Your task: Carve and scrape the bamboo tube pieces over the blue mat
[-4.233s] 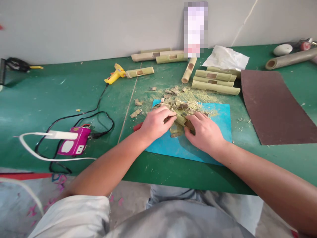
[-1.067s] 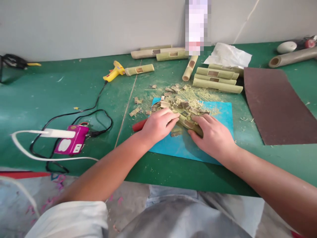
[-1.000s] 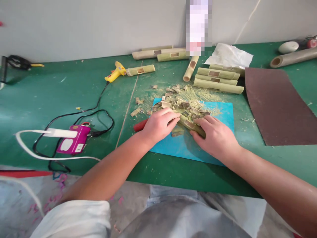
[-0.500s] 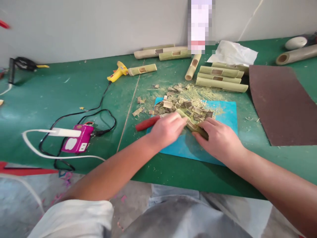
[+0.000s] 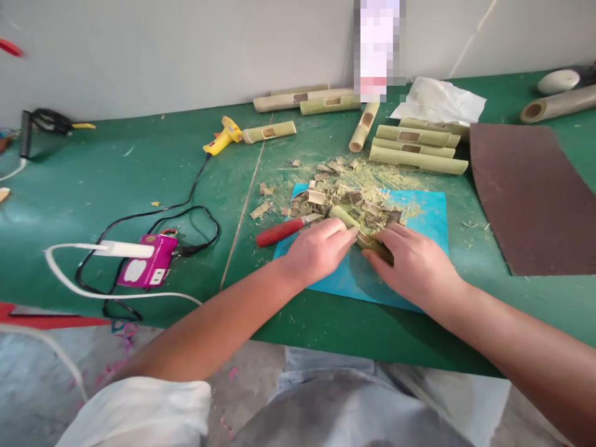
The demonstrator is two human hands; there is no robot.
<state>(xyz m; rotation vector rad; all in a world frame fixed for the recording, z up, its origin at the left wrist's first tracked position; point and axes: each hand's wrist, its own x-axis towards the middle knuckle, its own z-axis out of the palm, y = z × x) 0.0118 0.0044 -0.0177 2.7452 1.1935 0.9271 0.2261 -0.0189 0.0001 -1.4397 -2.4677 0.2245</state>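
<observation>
A short green bamboo tube [image 5: 343,216] with a cut-out slot lies slantwise over a blue mat [image 5: 354,276]. My right hand [image 5: 416,257] grips its near right end, thumb and fingers wrapped round it. Closed fingers of my left hand [image 5: 321,248] press on the tube beside the slot; whether something small is between them is hidden. A red-handled knife [image 5: 282,232] lies just left of that hand, its blade toward the chips. Several bamboo chips [image 5: 317,197] and pale sawdust [image 5: 395,177] are heaped beyond the tube.
Slotted bamboo tubes [image 5: 416,162] are stacked behind the mat, near white paper [image 5: 437,102]. A dark brown sheet [image 5: 531,198] lies at right. On the left are a yellow glue gun [image 5: 223,136], a purple power adapter [image 5: 146,261] and looping cords [image 5: 135,215].
My left hand has slid a little right and down along the tube toward my right hand, showing more of the knife. My right hand stays on the tube's end.
</observation>
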